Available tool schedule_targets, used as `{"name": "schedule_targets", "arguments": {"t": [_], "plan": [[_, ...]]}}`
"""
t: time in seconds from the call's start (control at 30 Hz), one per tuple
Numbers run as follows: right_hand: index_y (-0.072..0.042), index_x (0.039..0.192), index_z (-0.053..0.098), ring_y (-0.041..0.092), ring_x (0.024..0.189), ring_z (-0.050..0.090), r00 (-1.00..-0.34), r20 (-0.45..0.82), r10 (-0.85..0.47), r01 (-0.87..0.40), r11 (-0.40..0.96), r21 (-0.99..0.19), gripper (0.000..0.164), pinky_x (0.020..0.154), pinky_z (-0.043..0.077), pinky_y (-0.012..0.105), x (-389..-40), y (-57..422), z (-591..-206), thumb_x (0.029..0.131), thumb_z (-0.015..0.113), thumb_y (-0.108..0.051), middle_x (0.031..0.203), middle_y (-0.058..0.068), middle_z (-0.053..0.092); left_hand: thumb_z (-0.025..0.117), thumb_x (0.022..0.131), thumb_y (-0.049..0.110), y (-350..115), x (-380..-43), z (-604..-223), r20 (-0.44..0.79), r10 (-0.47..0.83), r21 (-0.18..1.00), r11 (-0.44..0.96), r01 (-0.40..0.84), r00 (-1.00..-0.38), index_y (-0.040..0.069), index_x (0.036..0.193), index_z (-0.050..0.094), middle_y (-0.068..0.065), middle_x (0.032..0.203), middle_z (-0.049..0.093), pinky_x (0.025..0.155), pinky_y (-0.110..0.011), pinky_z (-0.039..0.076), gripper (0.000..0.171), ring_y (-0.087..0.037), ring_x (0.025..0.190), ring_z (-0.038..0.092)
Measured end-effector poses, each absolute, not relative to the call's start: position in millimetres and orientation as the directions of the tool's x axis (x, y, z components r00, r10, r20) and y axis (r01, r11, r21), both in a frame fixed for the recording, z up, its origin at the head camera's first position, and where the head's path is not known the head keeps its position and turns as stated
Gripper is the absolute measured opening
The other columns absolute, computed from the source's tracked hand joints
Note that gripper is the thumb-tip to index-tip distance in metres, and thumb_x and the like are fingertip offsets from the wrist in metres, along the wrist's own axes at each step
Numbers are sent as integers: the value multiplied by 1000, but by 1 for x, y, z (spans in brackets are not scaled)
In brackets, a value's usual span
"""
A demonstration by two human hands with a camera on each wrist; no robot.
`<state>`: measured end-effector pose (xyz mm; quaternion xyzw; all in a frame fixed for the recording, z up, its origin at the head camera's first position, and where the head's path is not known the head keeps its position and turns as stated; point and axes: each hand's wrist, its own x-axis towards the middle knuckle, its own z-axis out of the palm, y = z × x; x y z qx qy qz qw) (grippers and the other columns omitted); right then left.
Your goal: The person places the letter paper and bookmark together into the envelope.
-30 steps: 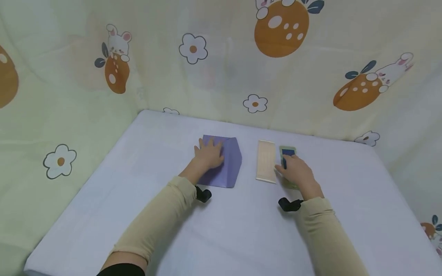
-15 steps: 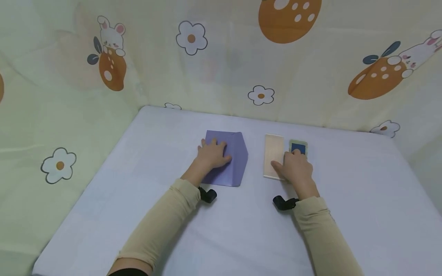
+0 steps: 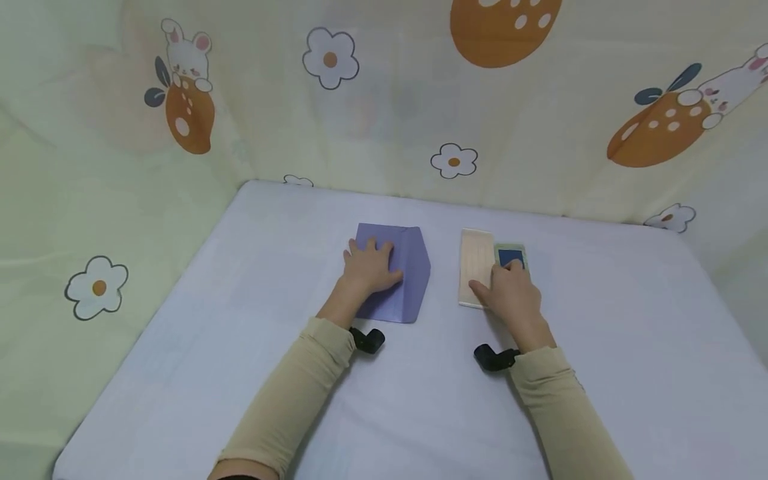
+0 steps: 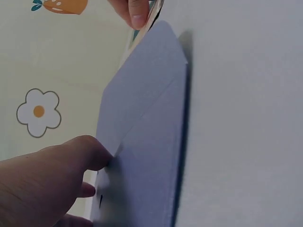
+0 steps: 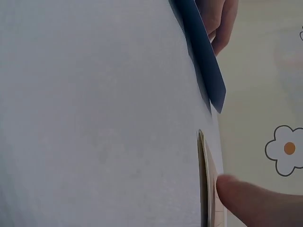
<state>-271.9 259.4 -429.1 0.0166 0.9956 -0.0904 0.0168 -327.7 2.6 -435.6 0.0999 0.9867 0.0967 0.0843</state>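
Note:
A purple envelope (image 3: 414, 280) lies flat with its pointed flap to the right. My left hand (image 3: 367, 268) rests on it with spread fingers; in the left wrist view the thumb (image 4: 90, 153) touches near the flap's crease. To the right lies a cream ribbed strip (image 3: 476, 253), beside a green-edged card (image 3: 510, 255) with a dark blue panel. My right hand (image 3: 513, 291) covers the lower part of the card, fingertips bent on its blue panel. Its thumb reaches over the strip's lower end and, in the right wrist view, lies right at the strip's surface (image 5: 211, 189).
The white tabletop (image 3: 420, 400) surrounds the pieces. A patterned curtain (image 3: 384, 120) hangs behind the table and along its left side. Black wrist cameras jut out inward from both sleeves, close over the cloth.
My right hand has shifted left relative to the strip, its thumb now over it. The green-edged card has slid left, up against the strip. My left hand stays on the envelope. The head view has tilted down.

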Motion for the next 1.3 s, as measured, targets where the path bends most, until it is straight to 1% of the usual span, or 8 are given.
{"name": "schedule_targets", "arguments": {"t": [0.17, 0.3, 0.53, 0.67, 0.87, 0.97, 1.13, 1.3], "plan": [[12, 117, 54, 45, 93, 57, -999, 29, 33, 27, 984, -178, 72, 54, 49, 48, -273, 257, -426, 85, 61, -53, 115, 35, 49, 50, 87, 57, 4, -334, -436, -106, 215, 193, 962, 191, -971, 24, 148, 33, -17, 153, 28, 109, -62, 23, 71, -57, 137, 18], [12, 118, 52, 45, 89, 57, -999, 18, 46, 41, 981, -187, 71, 50, 47, 45, -276, 255, -423, 86, 62, -50, 111, 36, 49, 51, 87, 56, 2, -335, -431, -96, 227, 216, 955, 202, -969, 23, 147, 35, -18, 152, 30, 109, -61, 26, 70, -57, 136, 21], [9, 126, 48, 45, 94, 55, -995, -71, 76, 89, 973, -211, 70, 54, 48, 46, -280, 256, -421, 88, 60, -49, 112, 37, 48, 50, 87, 56, -3, -336, -423, -68, 258, 214, 947, 239, -964, 20, 143, 43, -15, 147, 42, 106, -57, 34, 67, -56, 131, 32], [7, 123, 49, 43, 93, 55, -990, -112, 83, 106, 969, -225, 65, 54, 47, 44, -280, 257, -422, 89, 60, -48, 112, 36, 48, 50, 86, 57, -4, -338, -426, -61, 268, 206, 946, 251, -961, 21, 143, 44, -15, 147, 42, 104, -57, 36, 67, -54, 131, 34], [7, 129, 46, 44, 92, 55, -982, -162, 97, 136, 958, -251, 66, 56, 47, 45, -277, 255, -423, 90, 58, -46, 117, 38, 44, 50, 85, 58, -5, -339, -435, -57, 268, 206, 946, 251, -962, 22, 142, 44, -15, 148, 41, 103, -56, 37, 68, -55, 131, 35], [12, 123, 48, 43, 89, 55, -980, -157, 123, 161, 951, -264, 70, 59, 48, 48, -274, 253, -424, 89, 57, -48, 118, 39, 41, 50, 84, 58, -5, -338, -437, -55, 268, 211, 945, 251, -962, 22, 142, 44, -15, 148, 41, 101, -57, 39, 68, -56, 130, 34], [17, 115, 49, 43, 86, 56, -980, -107, 166, 188, 950, -248, 83, 62, 48, 53, -270, 246, -427, 82, 60, -59, 115, 40, 41, 50, 85, 58, -5, -335, -438, -60, 265, 209, 946, 247, -962, 22, 142, 44, -14, 148, 41, 100, -57, 40, 68, -57, 130, 34], [19, 117, 44, 46, 84, 58, -980, -92, 175, 192, 950, -244, 85, 62, 49, 52, -268, 243, -429, 81, 63, -57, 112, 42, 43, 49, 85, 58, -6, -334, -438, -65, 272, 199, 946, 255, -960, 22, 142, 44, -14, 148, 41, 100, -57, 40, 67, -57, 129, 35]]}}
